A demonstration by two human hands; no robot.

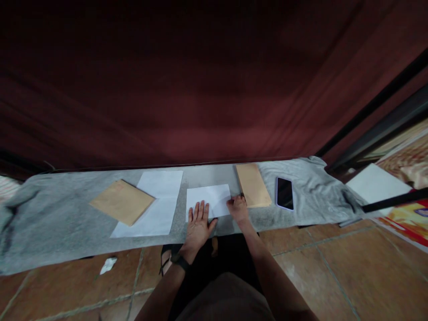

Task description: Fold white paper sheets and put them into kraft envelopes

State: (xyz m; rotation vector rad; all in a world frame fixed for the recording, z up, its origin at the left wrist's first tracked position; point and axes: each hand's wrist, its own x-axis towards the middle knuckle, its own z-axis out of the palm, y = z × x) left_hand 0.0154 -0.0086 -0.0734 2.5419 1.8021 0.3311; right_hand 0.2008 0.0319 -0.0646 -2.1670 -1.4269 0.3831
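Observation:
A folded white sheet of paper [210, 198] lies on a grey cloth [60, 227] in front of me. My left hand [198, 225] rests flat on its near left corner, fingers stretched out. My right hand [238, 208] has its fingers curled and pressed on the sheet's right edge. A brown envelope [253, 185] lies just right of that hand.
A larger white sheet [157, 203] with a second brown envelope [122, 201] on it lies to the left. A dark phone [285, 192] sits right of the near envelope. A dark red curtain hangs behind. Tiled floor and a paper scrap [108, 265] are below.

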